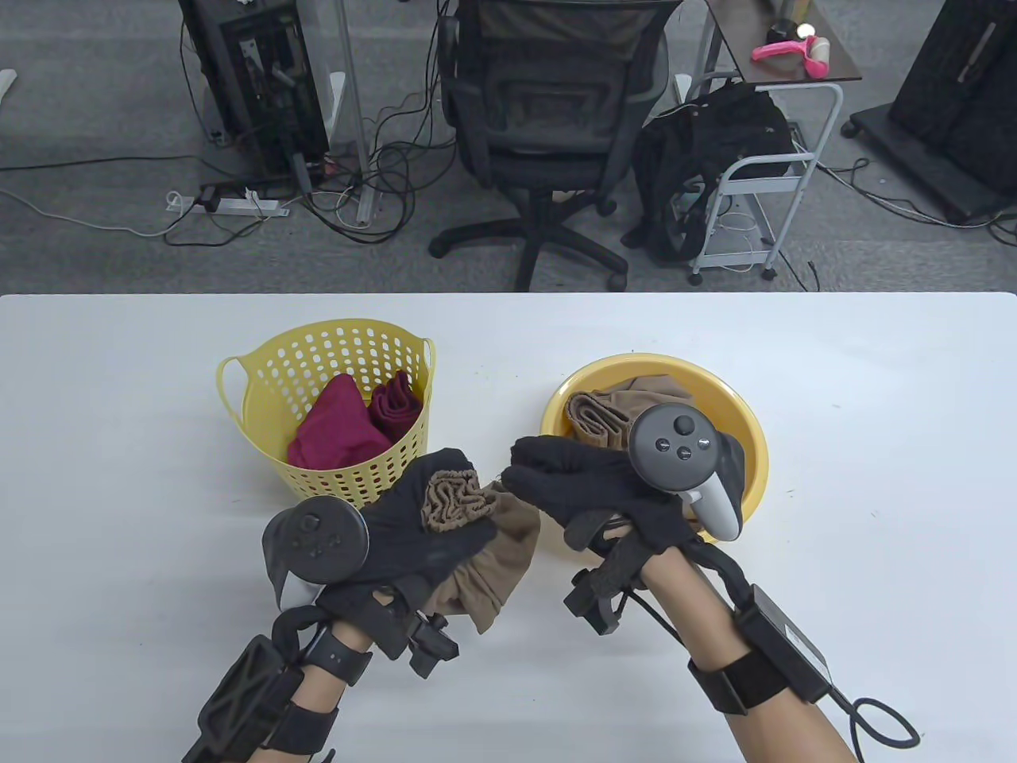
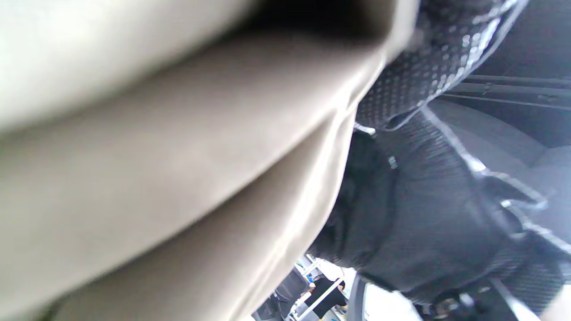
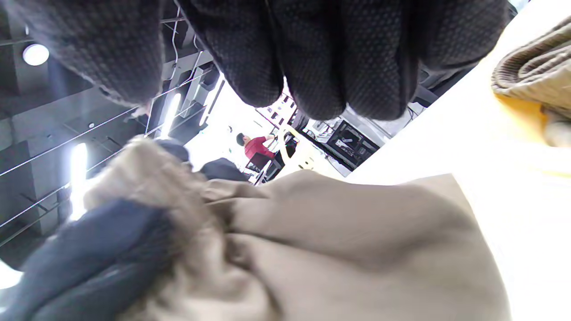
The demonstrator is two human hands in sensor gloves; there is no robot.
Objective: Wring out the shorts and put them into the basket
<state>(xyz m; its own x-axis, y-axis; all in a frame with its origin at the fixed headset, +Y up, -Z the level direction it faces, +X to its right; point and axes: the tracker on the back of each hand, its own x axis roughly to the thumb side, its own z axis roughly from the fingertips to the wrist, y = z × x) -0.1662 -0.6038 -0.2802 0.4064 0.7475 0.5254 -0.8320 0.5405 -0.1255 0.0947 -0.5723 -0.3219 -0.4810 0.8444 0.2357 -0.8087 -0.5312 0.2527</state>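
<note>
We gripped the bunched tan shorts [image 1: 477,540] in our left hand [image 1: 421,524], right hand [image 1: 596,485] loosely curled, empty; the basket [image 1: 334,413] step remained.

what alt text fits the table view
Left hand grips bunched tan shorts above a white table, right hand close beside. Behind them, a yellow basket holds red cloth, and a yellow basin holds more tan fabric.

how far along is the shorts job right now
Done: dark red clothes already lie in the yellow basket. In hand: the left hand grips bunched brown shorts; the right hand hovers beside them. Left: basketing these, plus the brown garment in the basin.
</note>
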